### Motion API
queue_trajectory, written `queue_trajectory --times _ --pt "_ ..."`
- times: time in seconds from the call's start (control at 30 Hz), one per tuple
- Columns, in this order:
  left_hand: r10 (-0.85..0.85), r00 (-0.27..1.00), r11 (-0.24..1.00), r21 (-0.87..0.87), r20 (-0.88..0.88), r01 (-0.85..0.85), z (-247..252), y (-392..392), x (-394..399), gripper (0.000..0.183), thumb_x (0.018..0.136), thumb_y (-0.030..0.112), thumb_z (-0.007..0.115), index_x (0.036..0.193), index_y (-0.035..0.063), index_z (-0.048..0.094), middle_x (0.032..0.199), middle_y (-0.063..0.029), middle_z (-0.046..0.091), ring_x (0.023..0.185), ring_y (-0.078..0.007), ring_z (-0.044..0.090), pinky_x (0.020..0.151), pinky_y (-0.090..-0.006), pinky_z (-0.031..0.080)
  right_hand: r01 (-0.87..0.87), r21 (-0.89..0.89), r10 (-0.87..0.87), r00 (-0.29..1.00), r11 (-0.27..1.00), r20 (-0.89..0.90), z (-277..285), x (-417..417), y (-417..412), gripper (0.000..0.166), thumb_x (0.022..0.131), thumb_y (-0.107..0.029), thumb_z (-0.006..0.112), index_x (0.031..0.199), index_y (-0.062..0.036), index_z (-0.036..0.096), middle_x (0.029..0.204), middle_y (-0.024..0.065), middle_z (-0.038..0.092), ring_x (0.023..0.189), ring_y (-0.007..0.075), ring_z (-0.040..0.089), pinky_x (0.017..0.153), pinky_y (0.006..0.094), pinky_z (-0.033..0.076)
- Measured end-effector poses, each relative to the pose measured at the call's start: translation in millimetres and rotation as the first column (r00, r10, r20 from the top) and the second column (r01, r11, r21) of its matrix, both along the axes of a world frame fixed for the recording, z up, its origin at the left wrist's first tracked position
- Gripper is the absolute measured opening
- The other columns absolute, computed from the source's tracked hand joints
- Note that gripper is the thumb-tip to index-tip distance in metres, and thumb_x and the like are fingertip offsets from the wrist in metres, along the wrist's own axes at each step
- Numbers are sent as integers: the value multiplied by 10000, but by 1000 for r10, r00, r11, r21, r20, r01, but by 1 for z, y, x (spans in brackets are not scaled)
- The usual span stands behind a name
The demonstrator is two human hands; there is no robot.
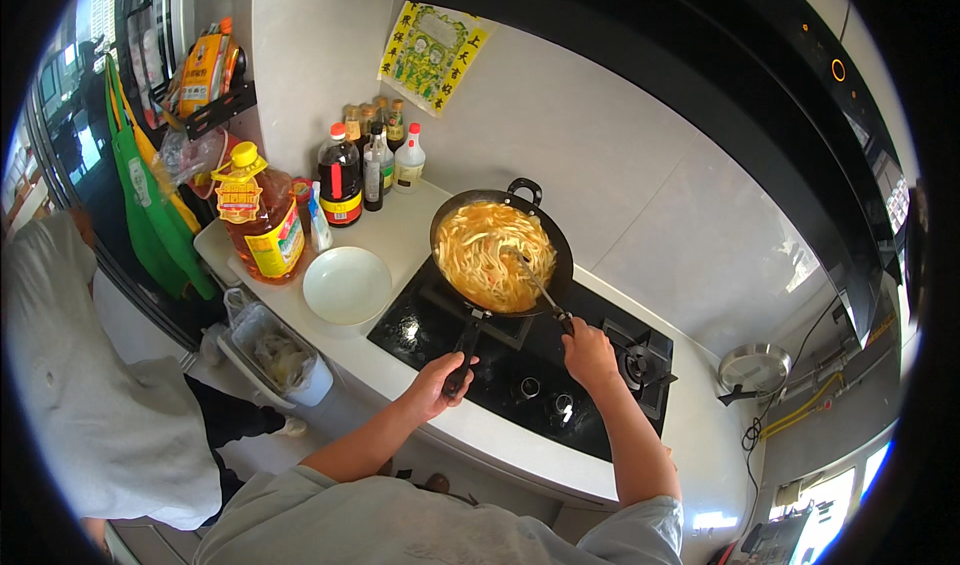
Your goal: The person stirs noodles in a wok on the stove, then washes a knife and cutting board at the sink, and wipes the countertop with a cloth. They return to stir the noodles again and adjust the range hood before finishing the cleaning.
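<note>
A black wok (pixel 564 253) sits over the left burner of a black glass gas hob (pixel 465 343). Noodles in orange-brown broth (pixel 487 253) fill much of it. My left hand (pixel 436 386) grips the wok's long black handle (pixel 466 351) from the near side. In my right hand (pixel 592 351) is the dark grip of a metal cooking utensil (pixel 538 286). Its shaft slants into the noodles, and the working end is hidden in them. An empty white bowl (pixel 347 286) stands on the counter left of the hob.
Left of the bowl stands a large cooking-oil jug (pixel 262 223); several sauce bottles (pixel 373 167) fill the back corner. A waste bin (pixel 289 355) hangs by the counter's left edge. Another person (pixel 112 385) stands at left. A range hood (pixel 675 77) overhangs, and a lidded pan (pixel 754 370) lies right.
</note>
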State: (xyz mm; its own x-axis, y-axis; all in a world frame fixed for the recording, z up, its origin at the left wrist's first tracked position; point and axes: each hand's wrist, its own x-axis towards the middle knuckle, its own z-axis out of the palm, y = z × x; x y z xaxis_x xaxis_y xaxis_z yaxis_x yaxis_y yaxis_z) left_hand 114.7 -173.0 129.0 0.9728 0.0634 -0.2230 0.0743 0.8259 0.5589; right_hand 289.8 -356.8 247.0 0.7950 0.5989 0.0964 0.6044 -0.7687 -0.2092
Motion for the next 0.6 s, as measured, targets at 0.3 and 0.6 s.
queue_trajectory --times 0.3,0.6 --pt "18 1000 1000 -2 -21 -19 4 1 -1 341 944 361 500 1093 54 515 715 -34 530 506 -109 463 424 -238 317 -25 301 27 1000 953 -1 -2 20 -2 306 833 -154 584 1093 3 556 905 248 629 864 426 597 761 482 484" --pt "9 1000 1000 23 9 -9 6 -1 -2 355 942 367 505 1090 45 515 718 -33 531 505 -107 460 422 -234 318 106 344 -65 989 933 -130 -37 77 3 369 866 -175 565 1176 24 543 784 185 637 701 324 622 614 414 495"
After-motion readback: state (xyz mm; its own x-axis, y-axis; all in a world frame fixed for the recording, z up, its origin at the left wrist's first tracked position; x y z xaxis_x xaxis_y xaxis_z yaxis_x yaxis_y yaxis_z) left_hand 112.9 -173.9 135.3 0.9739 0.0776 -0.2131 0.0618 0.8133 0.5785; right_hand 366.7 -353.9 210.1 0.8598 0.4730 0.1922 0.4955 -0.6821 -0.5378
